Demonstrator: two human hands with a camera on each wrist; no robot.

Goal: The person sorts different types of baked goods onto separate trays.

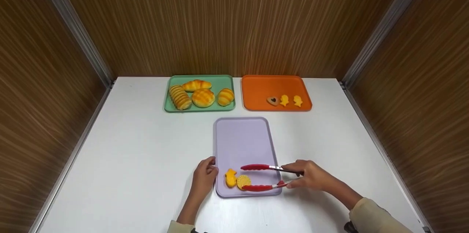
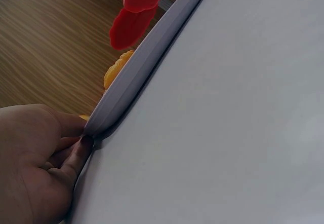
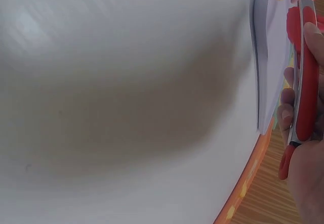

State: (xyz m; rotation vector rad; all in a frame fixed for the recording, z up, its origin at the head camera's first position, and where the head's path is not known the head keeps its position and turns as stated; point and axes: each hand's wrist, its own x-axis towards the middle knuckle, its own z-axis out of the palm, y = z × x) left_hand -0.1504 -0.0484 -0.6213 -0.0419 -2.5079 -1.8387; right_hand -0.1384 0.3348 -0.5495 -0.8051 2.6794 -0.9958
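Note:
My right hand (image 1: pixel 311 176) grips a pair of red-tipped tongs (image 1: pixel 258 167), also seen in the right wrist view (image 3: pixel 306 82). The tongs are spread apart over the lavender tray (image 1: pixel 243 137), and their nearer tip overlaps the edge of a round yellow cracker (image 1: pixel 243 181). Whether it touches the cracker I cannot tell. Left of the cracker lies an orange-yellow fish-shaped biscuit (image 1: pixel 230 178). At the tray's left side my left hand (image 1: pixel 205 174) pinches the rim between thumb and fingers, as the left wrist view (image 2: pixel 38 158) shows.
Behind, a green tray (image 1: pixel 179 78) carries several breads, among them a croissant (image 1: pixel 197 85). Beside it an orange tray (image 1: pixel 256 90) bears a heart biscuit (image 1: pixel 273 100) and two yellow fish biscuits (image 1: pixel 298 100). Wood-patterned walls (image 1: pixel 234 20) enclose the white table (image 1: pixel 139 152).

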